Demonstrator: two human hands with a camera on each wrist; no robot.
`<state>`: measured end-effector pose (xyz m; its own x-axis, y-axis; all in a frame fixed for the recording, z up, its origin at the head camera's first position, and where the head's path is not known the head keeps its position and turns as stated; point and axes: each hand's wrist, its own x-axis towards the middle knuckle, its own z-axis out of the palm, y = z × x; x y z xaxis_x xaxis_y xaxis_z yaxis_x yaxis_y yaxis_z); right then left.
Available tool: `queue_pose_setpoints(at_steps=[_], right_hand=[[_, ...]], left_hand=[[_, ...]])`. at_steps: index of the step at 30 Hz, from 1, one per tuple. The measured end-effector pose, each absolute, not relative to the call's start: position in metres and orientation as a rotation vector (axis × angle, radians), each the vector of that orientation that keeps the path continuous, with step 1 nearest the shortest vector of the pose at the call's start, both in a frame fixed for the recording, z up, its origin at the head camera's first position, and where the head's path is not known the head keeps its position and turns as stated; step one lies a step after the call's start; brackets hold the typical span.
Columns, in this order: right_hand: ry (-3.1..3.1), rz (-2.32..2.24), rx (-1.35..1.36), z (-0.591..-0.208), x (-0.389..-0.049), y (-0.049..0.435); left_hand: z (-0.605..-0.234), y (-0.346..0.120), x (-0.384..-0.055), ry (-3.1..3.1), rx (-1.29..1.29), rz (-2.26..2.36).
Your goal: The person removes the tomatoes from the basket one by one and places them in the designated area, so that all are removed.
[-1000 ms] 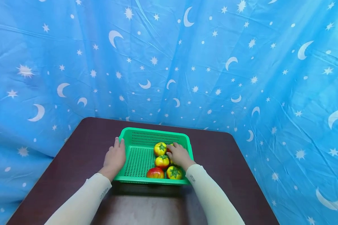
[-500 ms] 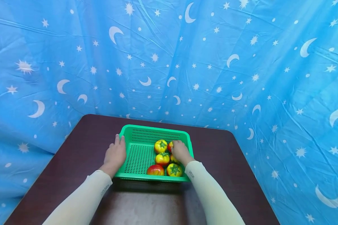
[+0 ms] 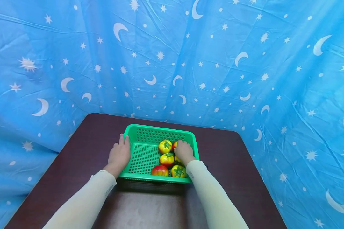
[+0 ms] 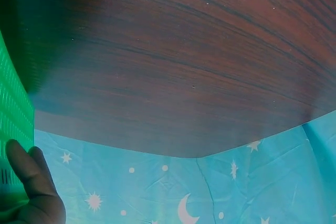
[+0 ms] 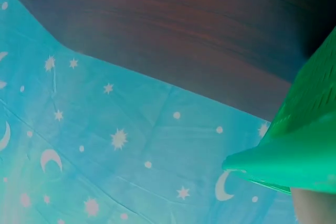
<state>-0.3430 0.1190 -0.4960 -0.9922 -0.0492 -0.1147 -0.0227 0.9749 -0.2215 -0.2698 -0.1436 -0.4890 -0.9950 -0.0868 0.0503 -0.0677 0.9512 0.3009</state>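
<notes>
A green perforated plastic basket [image 3: 160, 128] holds several red-and-yellow tomatoes, some with green leafy tops, gathered toward its right side. My left hand [image 3: 118, 156] rests against the basket's left wall, fingers nearly straight; in the left wrist view the fingers [image 4: 29, 169] lie along its outside, the thumb hidden. Inside, my right hand [image 3: 184, 152] grips a tomato [image 3: 175, 145] near the far right corner, fingers bent down and mostly covering it. Left of it sits a yellow tomato [image 3: 165, 146], with another tomato [image 3: 167, 159] nearer. A redder one [image 3: 160, 170] and a leafy-topped one [image 3: 178, 171] lie along the near wall.
The basket stands on a dark brown wooden table [image 3: 226, 178] with rounded far corners. A blue curtain [image 3: 172, 63] with white moons and stars hangs behind and on both sides. In the right wrist view, the basket's rim [image 5: 294, 158] is close to the camera.
My right hand's fingers have gone from reaching over the far right tomato to bending down around it. My left hand stays at the basket's left wall. The head view has shifted slightly.
</notes>
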Motion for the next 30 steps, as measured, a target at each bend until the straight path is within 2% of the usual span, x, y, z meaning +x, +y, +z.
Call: queue_pose_setpoints(at_steps=[20,30], right_hand=[[3.000,-0.251,-0.108,-0.488,-0.343,0.116],[3.071,-0.362,-0.085,-0.479,-0.345,0.117]], left_hand=[[-0.492,-0.143,-0.271,-3.027,0.102,-0.428],[-0.494,-0.144,-0.272,-3.022,0.099,-0.384]])
